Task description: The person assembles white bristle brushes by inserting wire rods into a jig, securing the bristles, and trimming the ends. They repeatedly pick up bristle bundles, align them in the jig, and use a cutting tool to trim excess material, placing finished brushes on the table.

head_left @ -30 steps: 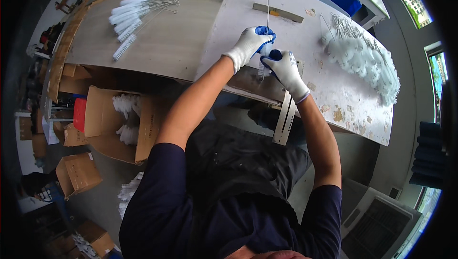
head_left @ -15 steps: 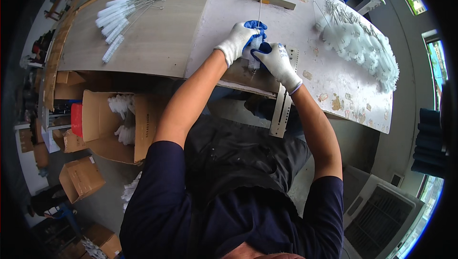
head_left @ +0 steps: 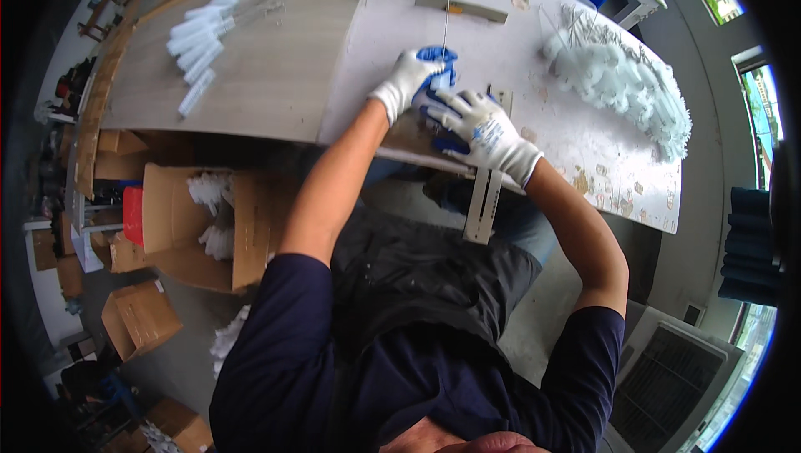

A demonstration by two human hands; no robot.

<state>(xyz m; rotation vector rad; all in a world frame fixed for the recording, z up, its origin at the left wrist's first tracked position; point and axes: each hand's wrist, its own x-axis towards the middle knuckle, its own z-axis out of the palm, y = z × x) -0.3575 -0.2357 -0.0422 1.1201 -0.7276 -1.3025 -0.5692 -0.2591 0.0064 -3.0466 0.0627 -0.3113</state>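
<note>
Blue cup [head_left: 437, 59] sits gripped in the left hand [head_left: 406, 82], right hand [head_left: 480, 123] spread just beside it.

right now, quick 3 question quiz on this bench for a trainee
1. True or false: both hands wear white gloves with blue palms.
2. Which lies at the bench's far left? A) white-tipped sticks B) a hammer C) a red cup
3. Fill in: the open cardboard box sits ___ the bench.

Key:
1. True: left hand and right hand meet at a thin metal rod.
2. A: white-tipped sticks; a fluffy white pile lies far right.
3. Below: cardboard box, bench.
</note>
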